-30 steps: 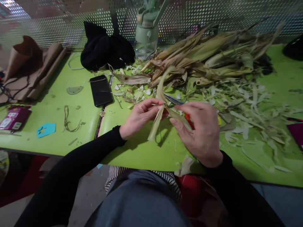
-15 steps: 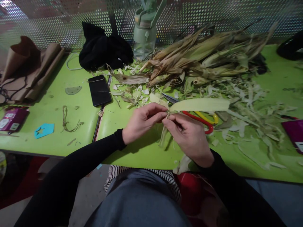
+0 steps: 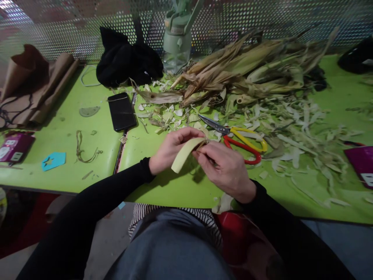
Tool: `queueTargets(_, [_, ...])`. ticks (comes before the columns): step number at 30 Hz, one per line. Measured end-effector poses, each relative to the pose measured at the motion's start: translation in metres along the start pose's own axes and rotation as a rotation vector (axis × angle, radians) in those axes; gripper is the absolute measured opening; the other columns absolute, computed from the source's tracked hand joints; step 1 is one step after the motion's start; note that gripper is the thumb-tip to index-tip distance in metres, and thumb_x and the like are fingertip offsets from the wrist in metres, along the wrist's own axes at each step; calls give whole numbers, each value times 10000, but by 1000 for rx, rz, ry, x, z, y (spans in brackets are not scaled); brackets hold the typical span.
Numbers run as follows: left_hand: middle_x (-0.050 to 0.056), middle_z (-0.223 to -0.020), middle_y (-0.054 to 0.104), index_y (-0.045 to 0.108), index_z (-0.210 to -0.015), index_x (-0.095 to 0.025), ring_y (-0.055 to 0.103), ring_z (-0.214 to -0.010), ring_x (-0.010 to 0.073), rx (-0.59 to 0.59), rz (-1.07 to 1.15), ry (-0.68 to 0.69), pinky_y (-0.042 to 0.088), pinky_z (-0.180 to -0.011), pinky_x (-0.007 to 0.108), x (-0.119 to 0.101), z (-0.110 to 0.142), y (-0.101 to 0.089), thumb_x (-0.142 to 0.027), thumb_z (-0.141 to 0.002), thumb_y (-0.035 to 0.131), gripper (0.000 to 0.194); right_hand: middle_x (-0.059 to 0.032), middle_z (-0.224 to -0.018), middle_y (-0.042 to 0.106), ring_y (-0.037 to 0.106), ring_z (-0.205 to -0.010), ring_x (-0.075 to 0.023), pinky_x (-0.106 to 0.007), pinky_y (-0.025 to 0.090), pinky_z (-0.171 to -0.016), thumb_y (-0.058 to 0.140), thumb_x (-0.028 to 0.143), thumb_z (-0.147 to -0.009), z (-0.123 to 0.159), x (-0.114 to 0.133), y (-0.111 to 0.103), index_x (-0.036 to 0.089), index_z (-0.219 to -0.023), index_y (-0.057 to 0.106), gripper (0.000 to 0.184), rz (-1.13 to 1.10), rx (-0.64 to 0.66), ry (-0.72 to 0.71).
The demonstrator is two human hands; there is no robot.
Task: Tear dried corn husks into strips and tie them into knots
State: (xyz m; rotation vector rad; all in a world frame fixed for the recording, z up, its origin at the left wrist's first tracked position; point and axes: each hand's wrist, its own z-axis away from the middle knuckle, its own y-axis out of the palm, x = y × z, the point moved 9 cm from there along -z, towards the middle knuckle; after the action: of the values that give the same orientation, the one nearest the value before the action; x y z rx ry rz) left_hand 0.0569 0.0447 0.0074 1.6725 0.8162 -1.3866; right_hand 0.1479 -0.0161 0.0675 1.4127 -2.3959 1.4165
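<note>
A pale corn husk strip (image 3: pixel 183 156) hangs in front of my left hand (image 3: pixel 175 147), its free end toward me. The fingers of that hand are closed on the strip's upper end. My right hand (image 3: pixel 223 165) meets it there, thumb and forefinger pinched on the same husk piece. The pinched spot is partly hidden by the fingers. Just beyond my right hand lie scissors (image 3: pixel 246 142) with one red and one yellow handle, blades pointing away to the left. Behind them is a heap of dry corn husks (image 3: pixel 241 77).
Husk scraps (image 3: pixel 305 136) spread over the green table (image 3: pixel 163 190). To the left are a black phone (image 3: pixel 121 112), a blue paper tag (image 3: pixel 54 161), a knotted cord (image 3: pixel 84 153) and a purple box (image 3: pixel 17 147). A bottle (image 3: pixel 177 42) and black cloth (image 3: pixel 128 58) stand at the back.
The husk strip pointed right across the scissors; now it is folded over leftward and hangs toward me. The scissors are uncovered. Both hands stay close together, nearly in place.
</note>
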Motion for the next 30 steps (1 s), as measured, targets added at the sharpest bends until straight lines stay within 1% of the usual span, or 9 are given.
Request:
queueTargets(4, [62,-928,745,633,-1056,-164,710,-821,151,141,225,-149,571,-805,312,4,0,9,-430,-865,705,336,-26,-749,629,569,-711,-173,-327,441,-674,488,311,-1003,0,-18,-31,213,-808,594,242,14,-186,181])
queueTargets(6, [70,-926,750,621,-1070,-167,723,-862,170,171,284,-193,571,-856,345,2,2,13,-391,-862,712,319,-43,-790,644,585,-766,-197,-350,440,-703,470,376,-1009,-1,-27,-34,212,-838,597,269,55,-163,271])
queueTargets(10, [74,-880,736,606,-1017,-153,719,-818,171,145,222,-258,570,-834,350,3,5,17,-349,-859,714,274,-9,-697,634,576,-614,-163,-309,420,-573,447,496,-1005,1,-44,-15,225,-886,617,341,-96,14,435])
queueTargets(13, [79,-876,721,574,-984,-144,707,-821,170,148,158,-246,561,-807,343,4,7,21,-371,-883,690,274,12,-654,629,571,-548,-145,-282,407,-507,459,552,-987,7,-52,-6,232,-954,639,369,-192,31,556])
queueTargets(16, [69,-881,696,554,-1011,-145,673,-769,139,222,128,-251,539,-727,291,5,9,29,-389,-936,613,262,28,-616,617,579,-529,-133,-256,415,-477,530,550,-958,12,-58,4,229,-967,645,341,-333,50,644])
queueTargets(20, [3,-775,596,581,-980,-153,497,-611,73,217,-126,-206,397,-551,206,-1,9,26,-341,-977,532,194,36,-621,621,563,-519,-117,-236,431,-465,631,495,-913,12,-62,7,228,-889,632,268,-504,-15,663])
queueTargets(24, [-29,-668,462,540,-808,-175,405,-591,88,136,-211,-157,343,-551,236,-13,9,22,-349,-995,483,261,65,-541,516,407,-421,-85,-232,324,-397,649,440,-912,13,-62,0,226,-831,607,232,-455,-150,636])
queueTargets(27, [-16,-627,441,469,-684,-190,419,-612,109,113,-306,-76,378,-597,260,-23,9,24,-417,-1000,472,390,42,-597,552,499,-504,-112,-247,404,-458,648,424,-917,15,-59,-5,228,-832,600,218,-442,-239,596])
queueTargets(30, [8,-658,510,512,-718,-189,472,-638,125,126,-309,-5,421,-613,263,-26,11,29,-503,-991,459,420,22,-687,592,574,-598,-138,-264,488,-512,665,421,-904,19,-62,-6,239,-833,611,203,-503,-305,601])
